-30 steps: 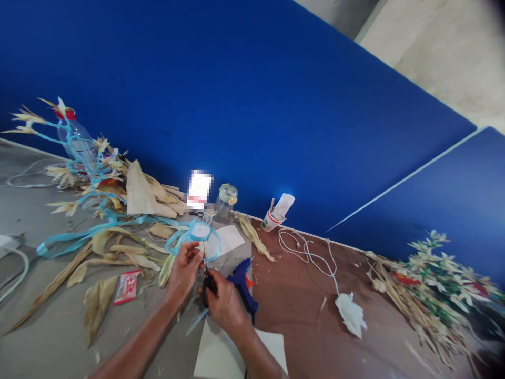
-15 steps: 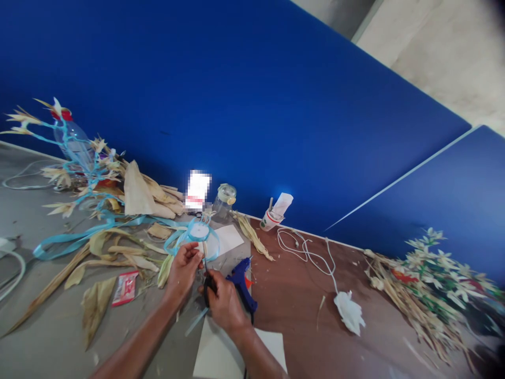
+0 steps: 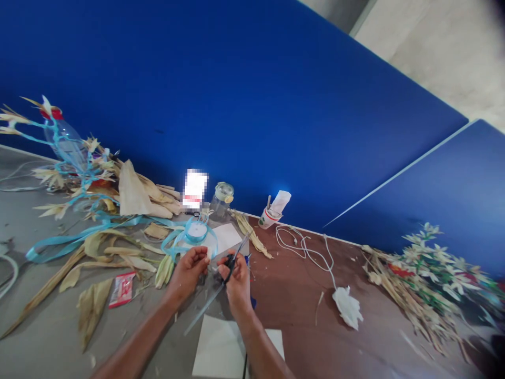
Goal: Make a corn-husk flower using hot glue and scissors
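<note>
My left hand (image 3: 192, 271) is closed, pinching a small pale piece of what looks like dried husk (image 3: 209, 253) between thumb and fingertips. Just to its right, my right hand (image 3: 238, 279) grips dark-handled scissors (image 3: 243, 243), their blades pointing up and to the right, away from the husk piece. A long translucent strip (image 3: 201, 311) slants below the hands; whether it touches the right hand I cannot tell. Mostly hidden behind my right hand is a blue glue gun (image 3: 253, 302). Beyond the left hand sits a roll of light blue ribbon (image 3: 196, 231).
Dried husks (image 3: 136, 192) and a blue-stemmed husk flower branch (image 3: 81, 173) crowd the left, near a red packet (image 3: 122, 289). At the back stand a glass jar (image 3: 221, 202) and a cup (image 3: 269, 218). A white cable (image 3: 311, 255) and white flowers (image 3: 434, 252) lie rightward.
The scissors have swung away from the left hand, their blades now angled up to the right. My right hand has turned and moved slightly up and right, covering more of the glue gun.
</note>
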### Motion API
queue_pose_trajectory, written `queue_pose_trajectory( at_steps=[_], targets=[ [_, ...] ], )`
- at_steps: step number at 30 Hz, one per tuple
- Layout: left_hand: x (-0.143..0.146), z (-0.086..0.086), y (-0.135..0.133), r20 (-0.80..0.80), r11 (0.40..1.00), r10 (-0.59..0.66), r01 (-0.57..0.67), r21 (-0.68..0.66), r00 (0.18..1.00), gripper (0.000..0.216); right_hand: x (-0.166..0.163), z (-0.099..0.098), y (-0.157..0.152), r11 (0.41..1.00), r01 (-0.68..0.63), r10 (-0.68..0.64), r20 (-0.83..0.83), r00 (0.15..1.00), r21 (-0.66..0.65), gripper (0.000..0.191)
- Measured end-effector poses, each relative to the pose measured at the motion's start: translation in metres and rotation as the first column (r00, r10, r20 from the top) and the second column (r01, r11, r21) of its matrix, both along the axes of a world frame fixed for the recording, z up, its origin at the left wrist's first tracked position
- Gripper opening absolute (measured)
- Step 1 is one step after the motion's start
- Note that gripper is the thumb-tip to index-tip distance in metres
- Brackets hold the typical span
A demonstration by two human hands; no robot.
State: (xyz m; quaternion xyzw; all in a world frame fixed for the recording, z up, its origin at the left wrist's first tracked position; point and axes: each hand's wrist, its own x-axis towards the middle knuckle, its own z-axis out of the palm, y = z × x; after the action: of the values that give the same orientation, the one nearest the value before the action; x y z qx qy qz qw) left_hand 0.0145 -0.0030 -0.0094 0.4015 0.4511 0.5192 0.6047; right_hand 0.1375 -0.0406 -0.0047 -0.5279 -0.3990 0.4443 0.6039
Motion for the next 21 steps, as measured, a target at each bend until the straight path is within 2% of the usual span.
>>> queue_pose_trajectory(
  at_steps=[4,9,12,15,18,21],
  targets=[
    [0.005,-0.006,-0.006,-0.034,0.988,-0.14,0.142,0.055,0.99,0.036,0.006,0.002,0.007,0.999,0.036,-0.036,-0.061,0.997,0.011,0.041],
    [0.007,-0.009,-0.013,-0.08,0.962,-0.25,0.257,0.092,0.965,0.037,0.008,-0.004,0.011,0.999,0.033,-0.033,0.023,0.999,-0.03,0.041],
    [0.007,-0.005,-0.013,-0.079,0.957,-0.272,0.279,0.083,0.959,0.037,0.009,-0.004,0.011,0.999,0.028,-0.025,0.071,0.997,-0.037,0.04],
    [0.005,0.001,-0.012,-0.058,0.963,-0.261,0.265,0.055,0.963,0.034,0.01,-0.004,0.011,0.996,0.085,-0.083,0.085,0.993,-0.02,0.041],
    [0.005,0.006,-0.011,-0.05,0.97,-0.24,0.242,0.035,0.969,0.033,0.01,-0.005,0.011,0.988,0.157,-0.157,0.051,0.986,0.01,0.041],
    [0.007,0.004,-0.012,-0.05,0.955,-0.291,0.293,0.039,0.955,0.035,0.007,-0.007,0.01,0.983,0.182,-0.182,0.008,0.983,0.02,0.043]
  ],
)
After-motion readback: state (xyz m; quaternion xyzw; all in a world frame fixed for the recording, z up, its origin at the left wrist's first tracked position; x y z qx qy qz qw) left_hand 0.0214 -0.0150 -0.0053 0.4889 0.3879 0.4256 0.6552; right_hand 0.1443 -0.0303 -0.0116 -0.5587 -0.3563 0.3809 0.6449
